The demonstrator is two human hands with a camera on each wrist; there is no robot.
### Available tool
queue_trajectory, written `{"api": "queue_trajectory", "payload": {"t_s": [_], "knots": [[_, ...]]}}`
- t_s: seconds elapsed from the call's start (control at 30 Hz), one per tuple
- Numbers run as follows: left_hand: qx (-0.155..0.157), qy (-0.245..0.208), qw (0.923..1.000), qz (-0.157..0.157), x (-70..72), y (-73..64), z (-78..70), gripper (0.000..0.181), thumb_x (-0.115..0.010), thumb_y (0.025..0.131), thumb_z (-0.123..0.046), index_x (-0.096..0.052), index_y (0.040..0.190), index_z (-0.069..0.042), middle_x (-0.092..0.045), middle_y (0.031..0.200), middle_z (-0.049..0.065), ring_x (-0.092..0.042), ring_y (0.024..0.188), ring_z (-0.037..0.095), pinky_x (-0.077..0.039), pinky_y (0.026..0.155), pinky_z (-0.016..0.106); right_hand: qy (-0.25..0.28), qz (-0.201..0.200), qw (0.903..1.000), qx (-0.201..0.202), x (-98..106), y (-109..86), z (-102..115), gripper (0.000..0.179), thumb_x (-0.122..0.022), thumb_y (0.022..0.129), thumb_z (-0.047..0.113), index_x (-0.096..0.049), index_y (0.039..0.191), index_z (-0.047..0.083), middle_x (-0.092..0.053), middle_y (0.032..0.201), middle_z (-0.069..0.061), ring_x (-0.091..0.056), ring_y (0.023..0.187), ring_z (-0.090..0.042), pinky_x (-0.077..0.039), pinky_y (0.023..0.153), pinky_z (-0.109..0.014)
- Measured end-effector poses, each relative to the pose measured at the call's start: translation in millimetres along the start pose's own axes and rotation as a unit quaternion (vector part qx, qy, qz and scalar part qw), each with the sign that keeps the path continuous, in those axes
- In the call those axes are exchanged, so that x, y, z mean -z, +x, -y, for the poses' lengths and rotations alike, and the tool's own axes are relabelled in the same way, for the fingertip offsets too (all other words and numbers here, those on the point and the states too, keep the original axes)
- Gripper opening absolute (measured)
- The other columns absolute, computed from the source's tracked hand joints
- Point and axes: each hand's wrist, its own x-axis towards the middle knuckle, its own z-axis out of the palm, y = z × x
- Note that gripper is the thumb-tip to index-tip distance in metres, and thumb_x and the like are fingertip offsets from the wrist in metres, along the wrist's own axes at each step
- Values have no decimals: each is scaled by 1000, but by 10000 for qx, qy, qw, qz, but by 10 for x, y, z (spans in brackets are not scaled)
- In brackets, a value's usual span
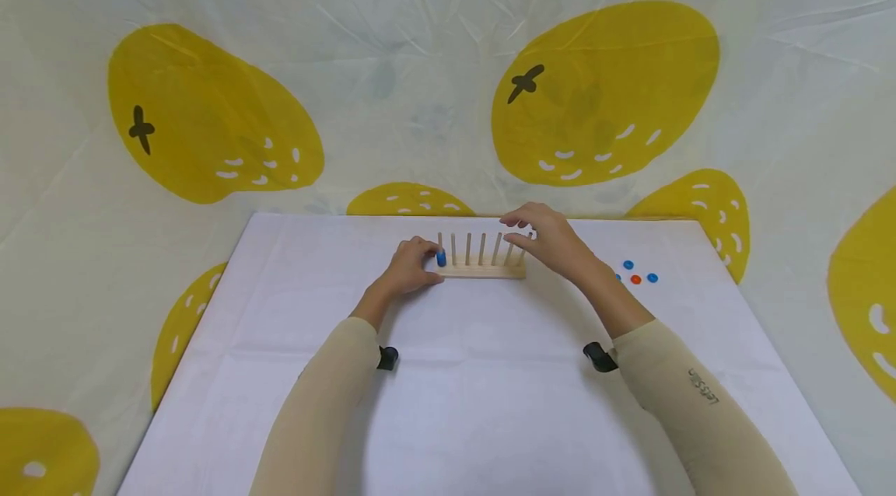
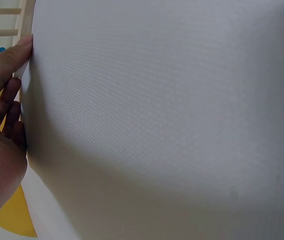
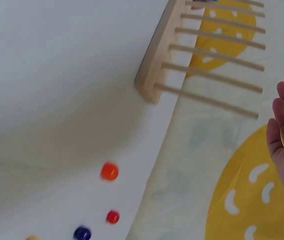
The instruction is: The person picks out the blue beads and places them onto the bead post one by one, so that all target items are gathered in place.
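A wooden peg rack [image 1: 483,271] with a row of upright pegs stands near the table's far edge. Blue beads [image 1: 441,258] are stacked on its leftmost peg; they also show at the left edge of the left wrist view. My left hand [image 1: 407,267] holds the rack's left end, thumb at the front and fingers around the back. Above the rack's right end hovers my right hand [image 1: 549,238], its fingers loosely bent and apart, with nothing visible between them. In the right wrist view, the nearest pegs [image 3: 207,100] are bare, and the right hand is apart from their tips.
Right of the rack lie several loose beads, among them blue ones [image 1: 652,277] and an orange-red one [image 1: 635,279]. The right wrist view also shows a red bead [image 3: 113,217] and a dark blue bead [image 3: 82,233]. A patterned cloth [image 1: 406,107] hangs behind the white table [image 1: 462,418].
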Motion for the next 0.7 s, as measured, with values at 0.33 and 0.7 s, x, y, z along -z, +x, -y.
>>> {"api": "queue_trajectory", "payload": {"t_s": [0.33,0.7], "knots": [[-5,-34,10000,25,-7,5,14,60,-87,84,-24,-63,137,-11,-58,135,10,-45,130,30,-39,115,45,-193,-503,9985,-89,222,-430,-394,30,-81,88,9,-72,117,6,-72,113,-10,-67,99,-29,-58,83,-48],[-37,-36,10000,-19,-15,-5,19,59,-88,83,-24,-64,136,-12,-59,133,9,-45,130,31,-39,115,45,-521,-435,9933,-934,341,-911,-797,29,-78,91,10,-70,118,2,-72,110,-14,-66,98,-30,-56,83,-52]]}}
